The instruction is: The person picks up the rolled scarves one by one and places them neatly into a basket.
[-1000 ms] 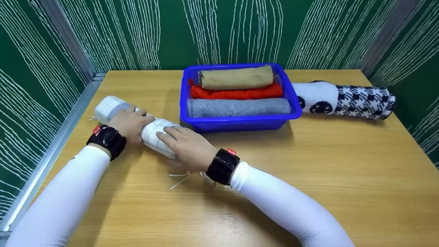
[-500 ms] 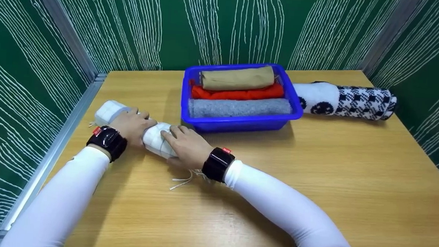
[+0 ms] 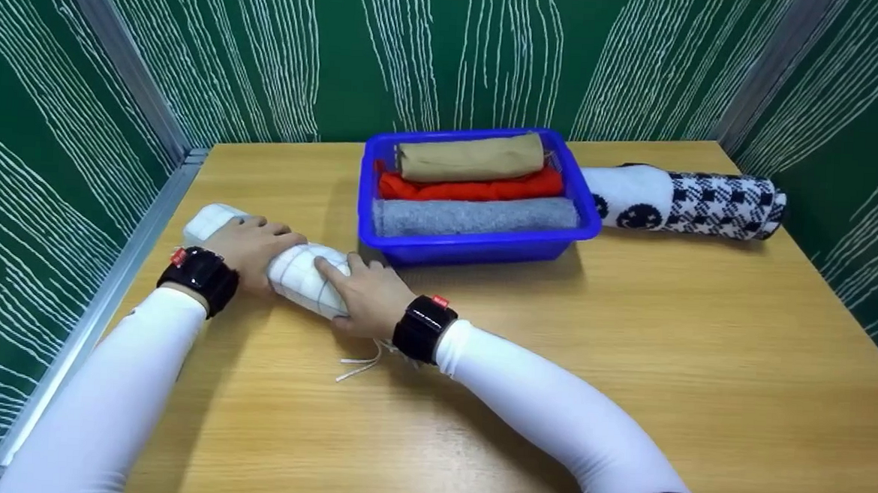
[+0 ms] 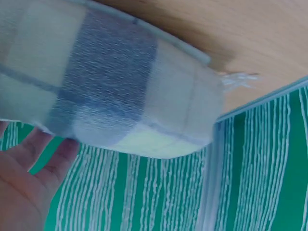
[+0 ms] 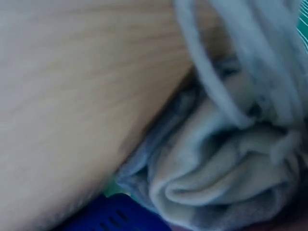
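A rolled plaid scarf [image 3: 307, 273], white with grey-blue bands, lies slantwise on the left of the table. My left hand [image 3: 247, 250] grips it from above near its far left part, fingers over the far side. In the left wrist view, fingertips of the left hand [image 4: 29, 178] touch the cloth's edge beside a broad grey square. My right hand [image 3: 376, 296] holds the near right end, thumb on top and fingers behind. White fringe strings [image 3: 361, 364] trail out below this hand. The right wrist view shows the scarf's coiled end [image 5: 226, 183], its layers folded inward.
A blue plastic basket [image 3: 477, 245] stands behind the right hand. It holds rolled cloths: tan [image 3: 474, 158], red [image 3: 480, 186] and grey [image 3: 478, 217]. To its right lies a black-and-white patterned roll [image 3: 719, 205]. Green walls with white lines enclose the table's left, back and right.
The scarf's far left end has come slightly nearer. My right hand has shifted a little to the left, its fingers drawing further over the scarf's far side.
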A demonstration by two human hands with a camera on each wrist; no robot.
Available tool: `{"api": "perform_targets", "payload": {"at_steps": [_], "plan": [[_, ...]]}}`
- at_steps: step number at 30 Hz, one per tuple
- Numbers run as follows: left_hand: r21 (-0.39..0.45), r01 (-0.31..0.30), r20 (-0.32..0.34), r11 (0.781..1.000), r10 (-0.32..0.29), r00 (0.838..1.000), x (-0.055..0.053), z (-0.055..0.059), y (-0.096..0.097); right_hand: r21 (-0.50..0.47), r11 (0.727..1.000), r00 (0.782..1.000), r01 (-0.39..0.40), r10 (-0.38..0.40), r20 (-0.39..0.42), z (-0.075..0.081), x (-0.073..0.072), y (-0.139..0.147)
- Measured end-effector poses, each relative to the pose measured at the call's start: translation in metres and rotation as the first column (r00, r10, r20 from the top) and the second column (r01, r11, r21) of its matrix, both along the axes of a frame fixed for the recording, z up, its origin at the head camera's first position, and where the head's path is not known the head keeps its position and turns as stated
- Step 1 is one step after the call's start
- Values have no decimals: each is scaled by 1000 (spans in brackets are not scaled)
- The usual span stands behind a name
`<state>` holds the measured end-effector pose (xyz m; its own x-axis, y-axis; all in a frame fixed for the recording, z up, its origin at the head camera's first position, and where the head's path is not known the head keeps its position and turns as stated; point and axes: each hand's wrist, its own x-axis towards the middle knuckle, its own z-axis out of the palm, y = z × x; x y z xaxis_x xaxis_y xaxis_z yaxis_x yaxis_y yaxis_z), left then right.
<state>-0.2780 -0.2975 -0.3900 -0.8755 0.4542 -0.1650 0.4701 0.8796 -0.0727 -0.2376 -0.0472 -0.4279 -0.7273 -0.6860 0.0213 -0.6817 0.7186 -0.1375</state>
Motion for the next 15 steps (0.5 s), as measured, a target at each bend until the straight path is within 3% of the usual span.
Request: {"api": "perform_targets", "payload": {"at_steps": [9,15], "plan": [[-11,-95,46,995,95,994,-13,-2,-23,-2,1000,1000,-4,4,10,0,-2,0],[-21,-109,23,994,109,994,-11,0,-37,-4,1000,999,-22,22,39,3,1,7]]}}
